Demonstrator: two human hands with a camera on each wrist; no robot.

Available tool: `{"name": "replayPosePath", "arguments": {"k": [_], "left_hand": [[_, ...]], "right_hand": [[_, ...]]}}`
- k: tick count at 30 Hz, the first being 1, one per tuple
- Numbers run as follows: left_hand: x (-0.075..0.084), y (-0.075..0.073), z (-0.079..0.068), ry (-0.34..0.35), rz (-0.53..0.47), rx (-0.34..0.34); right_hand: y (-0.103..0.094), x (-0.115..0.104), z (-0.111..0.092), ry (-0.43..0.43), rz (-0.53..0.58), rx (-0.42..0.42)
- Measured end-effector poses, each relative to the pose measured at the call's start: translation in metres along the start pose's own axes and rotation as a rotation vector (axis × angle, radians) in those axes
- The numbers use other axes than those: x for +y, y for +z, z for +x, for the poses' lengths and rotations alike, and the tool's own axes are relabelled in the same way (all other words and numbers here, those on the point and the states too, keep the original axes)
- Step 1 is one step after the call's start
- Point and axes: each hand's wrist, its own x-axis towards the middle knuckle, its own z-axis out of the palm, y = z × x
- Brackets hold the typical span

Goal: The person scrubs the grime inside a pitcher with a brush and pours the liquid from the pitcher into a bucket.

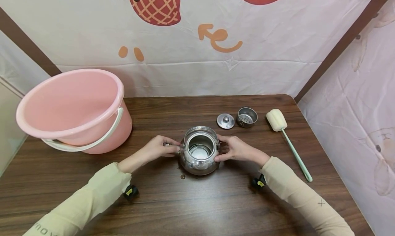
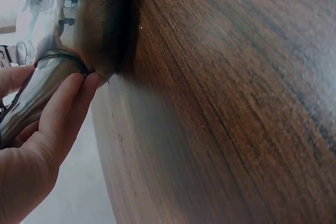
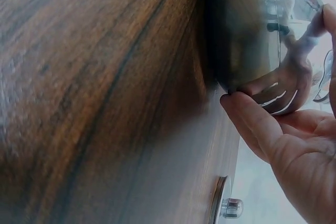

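A shiny steel kettle [image 1: 199, 165] stands lidless on the wooden table, its round mouth facing up and its handle leaning to the far side. My left hand [image 1: 163, 148] holds the kettle's spout [image 2: 37, 95], thumb on one side and fingers on the other. On the opposite side, my right hand [image 1: 236, 148] grips the round body, its thumb near the mouth and its fingertips low on the wall. The right wrist view shows those fingers [image 3: 257, 121] mirrored in the polished steel. Behind the kettle to the right lies its lid [image 1: 225, 121], knob up.
A perforated steel strainer cup [image 1: 247, 117] sits beside the lid. Farther right lies a sponge brush [image 1: 276, 119] with a pale green handle. A big pink bucket [image 1: 123, 133] with a white handle occupies the left. Water drops [image 1: 183, 176] dot the table [image 1: 197, 208]; a printed cloth [image 1: 262, 74] hangs behind.
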Motion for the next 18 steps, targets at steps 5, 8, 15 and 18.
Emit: {"name": "replayPosePath", "arguments": {"k": [5, 8, 15, 18], "left_hand": [[0.001, 0.001, 0.000, 0.008, 0.097, 0.046], [0.001, 0.000, 0.000, 0.012, 0.258, 0.106], [0.005, -0.007, -0.001, 0.037, 0.416, 0.171], [0.011, -0.013, -0.003, 0.062, 0.443, 0.214]], "right_hand": [[0.000, -0.002, 0.000, -0.007, -0.041, 0.001], [0.000, -0.003, 0.001, -0.004, -0.037, -0.004], [-0.009, -0.006, -0.004, 0.031, -0.057, -0.007], [-0.019, -0.011, -0.009, 0.039, -0.125, 0.033]]}}
